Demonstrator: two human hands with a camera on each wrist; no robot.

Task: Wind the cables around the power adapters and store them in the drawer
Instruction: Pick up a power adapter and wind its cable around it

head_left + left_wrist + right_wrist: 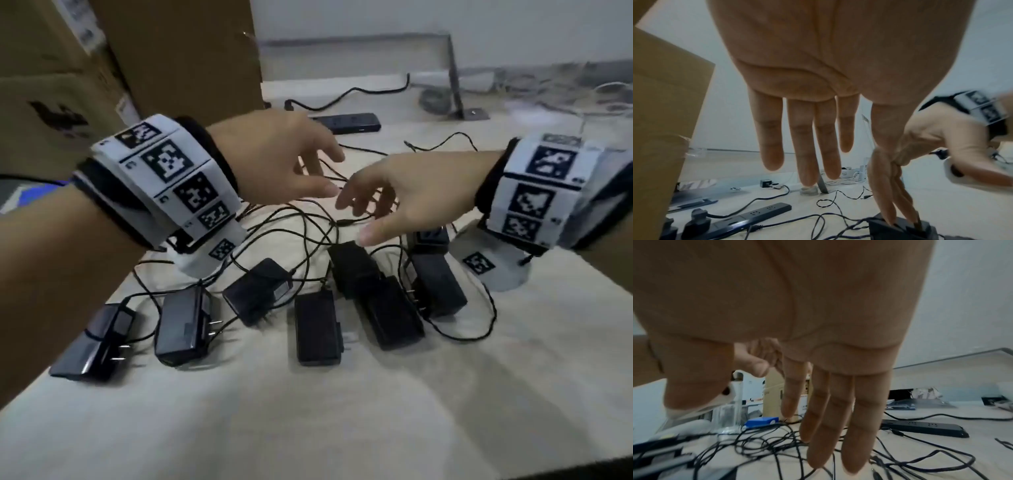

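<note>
Both hands hover spread over tangled cables

Left hand and right hand hold nothing; thin black cables lie beneath, black plastic power adapters at 6 o'clock on the pale desk.

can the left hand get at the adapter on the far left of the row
Probably yes. The left hand is open and holds nothing, above the tangled cables. The far-left adapter lies uncovered under that forearm; only its own cable crosses it.
</note>
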